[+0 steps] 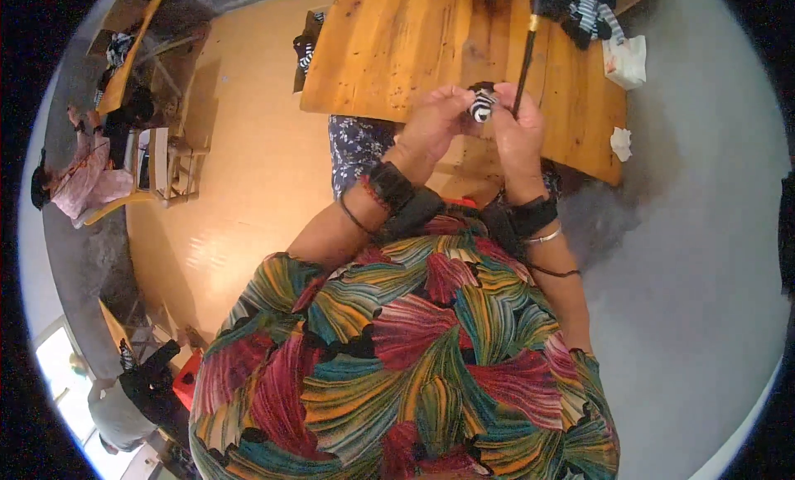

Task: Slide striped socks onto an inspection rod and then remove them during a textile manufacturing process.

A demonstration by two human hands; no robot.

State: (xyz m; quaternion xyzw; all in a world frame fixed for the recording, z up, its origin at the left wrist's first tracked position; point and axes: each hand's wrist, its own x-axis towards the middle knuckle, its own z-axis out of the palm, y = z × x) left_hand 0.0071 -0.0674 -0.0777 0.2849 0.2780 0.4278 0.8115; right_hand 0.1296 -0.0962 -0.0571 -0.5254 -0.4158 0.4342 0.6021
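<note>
A small black-and-white striped piece, seemingly of cloth, is pinched between my two hands over the near edge of the wooden table. My left hand closes on its left side with thumb and fingertips. My right hand grips its right side. A thin dark stick with a gold band stands up from my right hand, between thumb and fingers; its far end runs to the top edge of the picture, so its kind is not clear. Fingers partly cover the striped piece.
Striped and black pieces lie heaped at the table's far right. A white packet and a crumpled white tissue are at its right edge. A box of striped pieces is left of the table. Other people sit farther left.
</note>
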